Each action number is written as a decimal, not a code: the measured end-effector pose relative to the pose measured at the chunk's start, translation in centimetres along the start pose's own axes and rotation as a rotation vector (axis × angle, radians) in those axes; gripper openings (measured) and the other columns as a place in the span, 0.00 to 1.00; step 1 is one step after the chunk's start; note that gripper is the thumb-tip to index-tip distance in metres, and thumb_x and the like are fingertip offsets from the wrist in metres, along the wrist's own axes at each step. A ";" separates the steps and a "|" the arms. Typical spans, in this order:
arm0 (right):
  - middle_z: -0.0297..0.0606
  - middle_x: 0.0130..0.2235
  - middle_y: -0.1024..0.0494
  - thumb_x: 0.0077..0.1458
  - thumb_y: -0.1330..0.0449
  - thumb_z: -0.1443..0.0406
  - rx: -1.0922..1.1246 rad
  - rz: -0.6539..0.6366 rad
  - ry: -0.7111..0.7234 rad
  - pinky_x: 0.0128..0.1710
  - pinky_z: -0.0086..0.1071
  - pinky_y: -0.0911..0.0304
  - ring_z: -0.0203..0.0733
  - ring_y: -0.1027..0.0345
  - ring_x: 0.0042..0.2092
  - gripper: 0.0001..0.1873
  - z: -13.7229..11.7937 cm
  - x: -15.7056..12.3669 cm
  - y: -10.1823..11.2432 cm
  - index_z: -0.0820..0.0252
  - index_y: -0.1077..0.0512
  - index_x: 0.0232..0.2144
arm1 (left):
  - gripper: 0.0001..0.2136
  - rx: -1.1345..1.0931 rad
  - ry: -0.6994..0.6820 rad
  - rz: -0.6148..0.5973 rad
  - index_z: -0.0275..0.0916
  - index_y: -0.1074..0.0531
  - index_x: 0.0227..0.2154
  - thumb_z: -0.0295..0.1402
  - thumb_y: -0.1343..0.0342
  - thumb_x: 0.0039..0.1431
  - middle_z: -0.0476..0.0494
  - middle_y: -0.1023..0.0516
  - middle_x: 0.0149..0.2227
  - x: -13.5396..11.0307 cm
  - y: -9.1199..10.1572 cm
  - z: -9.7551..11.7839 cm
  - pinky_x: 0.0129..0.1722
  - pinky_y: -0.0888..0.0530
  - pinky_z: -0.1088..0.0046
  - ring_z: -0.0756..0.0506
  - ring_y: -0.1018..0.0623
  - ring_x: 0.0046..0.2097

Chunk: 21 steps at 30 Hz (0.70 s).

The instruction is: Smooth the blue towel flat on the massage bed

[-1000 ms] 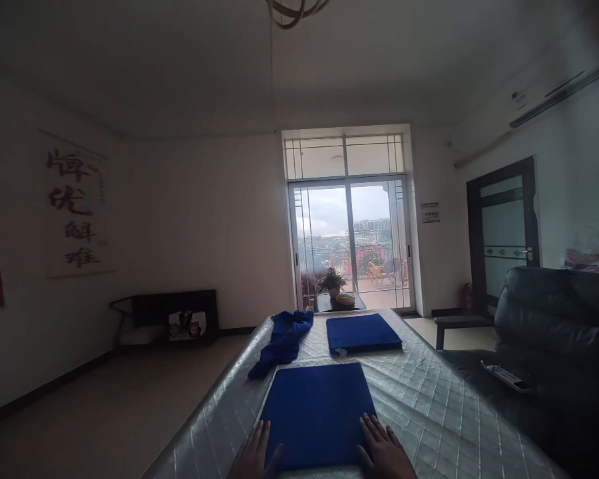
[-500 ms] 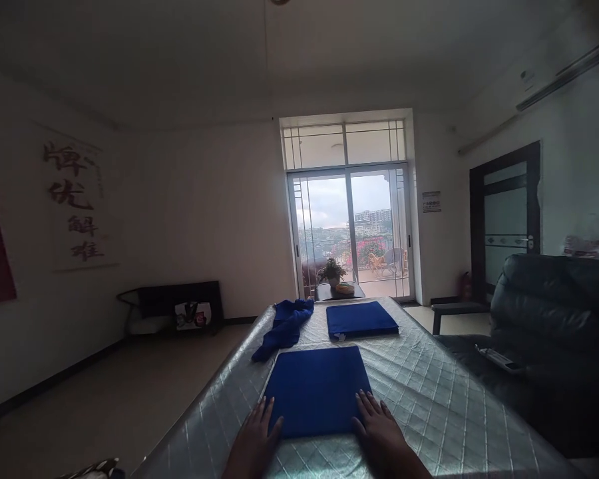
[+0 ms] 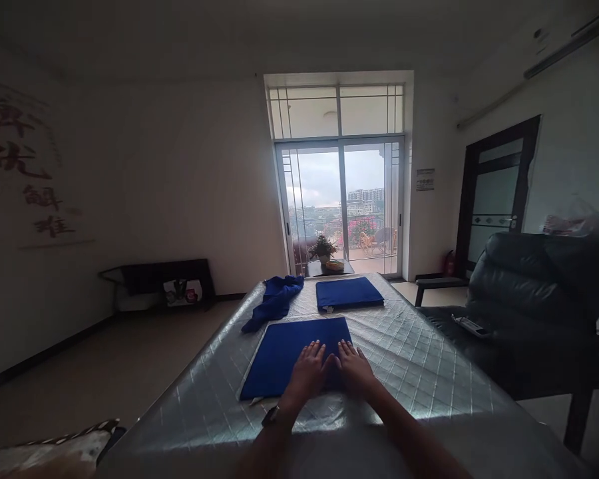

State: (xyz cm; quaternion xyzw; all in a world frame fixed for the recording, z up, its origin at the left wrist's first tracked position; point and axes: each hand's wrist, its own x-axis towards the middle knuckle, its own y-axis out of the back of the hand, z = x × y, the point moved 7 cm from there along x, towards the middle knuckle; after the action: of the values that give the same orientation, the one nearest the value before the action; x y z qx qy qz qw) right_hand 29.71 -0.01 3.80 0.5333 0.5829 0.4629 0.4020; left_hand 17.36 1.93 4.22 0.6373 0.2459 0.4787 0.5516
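A flat, folded blue cloth [image 3: 274,359] lies on the silvery quilted table cover [image 3: 419,352], close in front of me. My left hand [image 3: 309,369] rests flat on its right part, fingers stretched forward. Beside it, my right hand [image 3: 352,366] lies flat near the cloth's right edge, the two thumbs nearly meeting. Neither hand grips anything. Farther off sits a folded blue stack [image 3: 349,293] with a small white tag at its near corner. To the left of that stack is a crumpled blue cloth [image 3: 277,303].
A black leather armchair [image 3: 524,299] stands right of the table. Beyond the far end, a potted plant [image 3: 323,247] stands on a small table before the sliding glass door [image 3: 314,186]. A dark rack [image 3: 164,283] with a printed bag is by the left wall.
My left hand has moved rightward from the cloth's left edge to its right part, beside my right hand. My view has shifted slightly, and the cloth's near left corner now shows.
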 end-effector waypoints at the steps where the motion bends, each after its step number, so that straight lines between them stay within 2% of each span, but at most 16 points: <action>1: 0.46 0.72 0.54 0.67 0.63 0.62 -0.011 -0.004 0.012 0.69 0.45 0.63 0.47 0.64 0.72 0.33 -0.1 0.3 0.0 0.71 0.51 0.70 | 0.25 -0.001 -0.018 -0.011 0.38 0.33 0.62 0.44 0.63 0.73 0.35 0.34 0.65 0.7 -0.6 1.2 0.65 0.38 0.55 0.39 0.37 0.67; 3: 0.47 0.72 0.55 0.66 0.62 0.65 -0.035 -0.017 0.013 0.69 0.45 0.62 0.47 0.64 0.72 0.33 0.3 0.8 -0.3 0.73 0.52 0.70 | 0.24 0.012 -0.046 -0.046 0.38 0.35 0.63 0.41 0.65 0.73 0.34 0.35 0.66 1.5 -2.0 2.8 0.65 0.39 0.54 0.38 0.38 0.68; 5: 0.47 0.72 0.56 0.65 0.62 0.66 -0.056 -0.019 -0.004 0.69 0.45 0.62 0.48 0.65 0.72 0.33 1.0 0.9 -1.0 0.73 0.53 0.70 | 0.26 0.015 -0.032 -0.083 0.36 0.38 0.65 0.41 0.67 0.73 0.33 0.37 0.67 1.7 -3.2 3.4 0.66 0.41 0.53 0.38 0.40 0.69; 8: 0.46 0.72 0.56 0.66 0.62 0.65 -0.066 -0.001 -0.020 0.69 0.43 0.64 0.46 0.66 0.72 0.32 1.9 0.8 -2.0 0.71 0.52 0.70 | 0.31 -0.019 0.043 -0.116 0.33 0.42 0.67 0.47 0.72 0.72 0.33 0.41 0.69 1.2 -4.2 3.0 0.68 0.43 0.54 0.38 0.43 0.70; 11: 0.46 0.72 0.54 0.68 0.63 0.62 -0.059 0.028 -0.028 0.69 0.42 0.64 0.45 0.65 0.72 0.32 2.1 0.7 -2.3 0.71 0.52 0.70 | 0.34 -0.042 0.070 -0.155 0.35 0.44 0.68 0.51 0.74 0.71 0.36 0.45 0.70 0.5 -4.3 1.8 0.69 0.46 0.55 0.39 0.46 0.71; 13: 0.47 0.72 0.53 0.69 0.63 0.59 -0.059 0.039 -0.036 0.69 0.41 0.65 0.45 0.64 0.72 0.33 2.1 0.7 -2.2 0.72 0.51 0.70 | 0.34 -0.038 0.103 -0.183 0.37 0.46 0.69 0.52 0.74 0.70 0.38 0.46 0.71 -0.1 -3.8 0.0 0.69 0.48 0.55 0.40 0.47 0.71; 15: 0.47 0.72 0.53 0.69 0.62 0.58 -0.063 0.037 -0.042 0.69 0.41 0.65 0.44 0.64 0.72 0.33 2.0 0.8 -2.1 0.72 0.51 0.70 | 0.34 -0.019 0.157 -0.215 0.39 0.47 0.69 0.53 0.74 0.69 0.39 0.48 0.71 -1.0 -3.3 -2.8 0.69 0.49 0.54 0.40 0.48 0.72; 21: 0.42 0.72 0.56 0.68 0.63 0.58 -0.060 0.011 -0.068 0.69 0.40 0.68 0.43 0.65 0.72 0.34 2.4 1.2 -2.4 0.70 0.53 0.70 | 0.35 0.124 0.370 -0.266 0.32 0.51 0.70 0.51 0.73 0.69 0.36 0.53 0.72 -5.1 -1.5 -13.6 0.69 0.51 0.53 0.37 0.51 0.72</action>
State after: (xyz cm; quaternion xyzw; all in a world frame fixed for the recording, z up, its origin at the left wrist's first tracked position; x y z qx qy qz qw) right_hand 31.24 1.42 0.89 0.5395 0.5518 0.4641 0.4348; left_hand 3.55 4.40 0.13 0.5333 0.4535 0.4944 0.5152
